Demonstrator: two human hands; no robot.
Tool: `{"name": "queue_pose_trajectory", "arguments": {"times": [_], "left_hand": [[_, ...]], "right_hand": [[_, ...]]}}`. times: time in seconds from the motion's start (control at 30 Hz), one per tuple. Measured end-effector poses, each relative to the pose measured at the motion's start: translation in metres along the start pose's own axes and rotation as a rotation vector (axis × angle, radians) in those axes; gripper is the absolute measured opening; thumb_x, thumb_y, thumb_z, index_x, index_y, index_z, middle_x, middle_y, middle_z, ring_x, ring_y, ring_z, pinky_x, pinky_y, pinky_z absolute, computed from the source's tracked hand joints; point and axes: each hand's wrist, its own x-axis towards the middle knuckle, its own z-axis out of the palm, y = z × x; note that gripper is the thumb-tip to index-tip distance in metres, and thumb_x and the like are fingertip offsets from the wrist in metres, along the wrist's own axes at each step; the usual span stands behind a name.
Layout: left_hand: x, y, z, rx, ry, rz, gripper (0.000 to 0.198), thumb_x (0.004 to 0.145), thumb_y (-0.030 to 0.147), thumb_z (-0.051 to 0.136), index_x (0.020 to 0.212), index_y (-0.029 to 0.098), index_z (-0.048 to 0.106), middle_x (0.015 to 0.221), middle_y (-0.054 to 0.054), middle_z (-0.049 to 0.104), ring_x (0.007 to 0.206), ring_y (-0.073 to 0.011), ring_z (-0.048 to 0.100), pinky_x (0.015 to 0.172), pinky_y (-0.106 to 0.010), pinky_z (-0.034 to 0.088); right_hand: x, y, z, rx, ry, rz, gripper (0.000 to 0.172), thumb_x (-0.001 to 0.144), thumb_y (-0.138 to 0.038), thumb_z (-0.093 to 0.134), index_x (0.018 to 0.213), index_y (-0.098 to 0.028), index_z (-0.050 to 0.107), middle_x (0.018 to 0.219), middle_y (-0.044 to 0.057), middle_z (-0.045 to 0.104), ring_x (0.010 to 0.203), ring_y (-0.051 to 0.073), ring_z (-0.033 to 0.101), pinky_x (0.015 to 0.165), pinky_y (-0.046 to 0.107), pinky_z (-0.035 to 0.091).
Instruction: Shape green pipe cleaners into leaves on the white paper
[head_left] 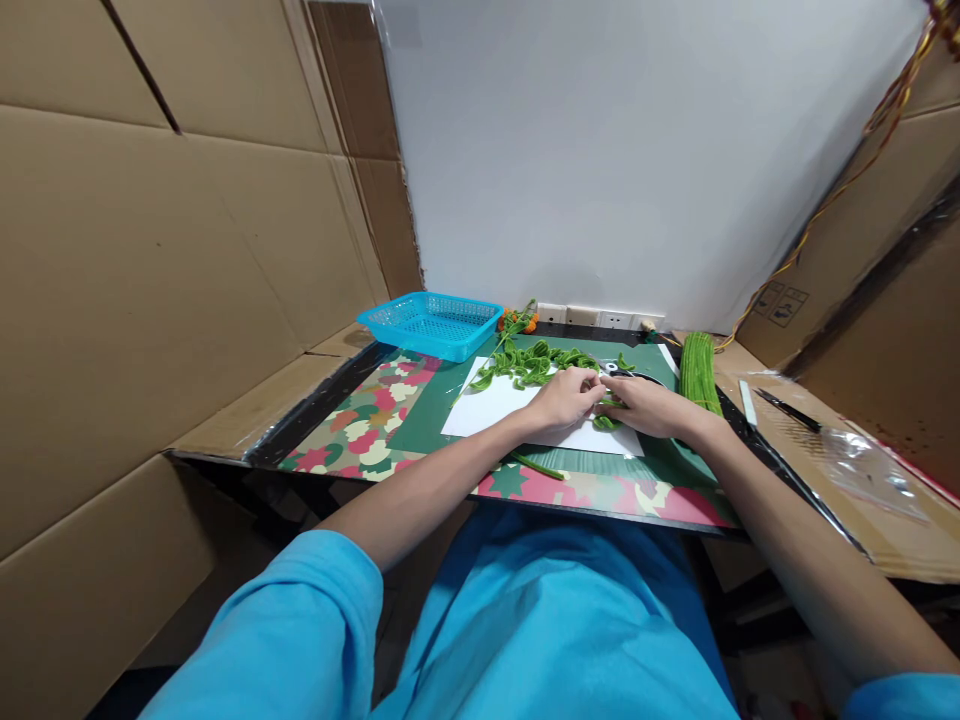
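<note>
My left hand (566,400) and my right hand (645,403) meet over a white sheet of paper (480,412). Their fingertips are pinched together around a small piece of green pipe cleaner (612,402), mostly hidden by the fingers. Just below the hands lies another bent green piece (606,423). Behind my left hand spreads a pile of green pipe cleaners bent into leaf-like loops (534,362). Scissors with dark handles (621,372) lie partly behind my right hand. One loose green stem (538,466) rests near my left wrist.
A blue plastic basket (431,325) stands at the back left, beside orange flowers with green stems (519,320). To the right lie a bundle of green pipe cleaners (699,370), a dark pointed tool (789,410) and a clear plastic bag (870,470). Cardboard walls (187,250) flank the table.
</note>
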Motion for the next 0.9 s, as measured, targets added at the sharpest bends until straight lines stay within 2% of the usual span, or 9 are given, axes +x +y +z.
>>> {"name": "queue_pose_trajectory", "arguments": {"times": [0.9], "left_hand": [[-0.0041,0.009,-0.0044,0.091,-0.034,0.039,0.026,0.097,0.034,0.052,0.08,0.018,0.063,0.075,-0.003,0.069,0.07,-0.018,0.061,0.066,-0.029,0.042]], "right_hand": [[-0.0003,-0.0015,-0.0021,0.026,0.002,-0.017,0.014,0.106,-0.03,0.057,0.113,-0.019,0.065,0.114,0.014,0.078,0.101,0.03,0.075,0.082,0.033,0.05]]}}
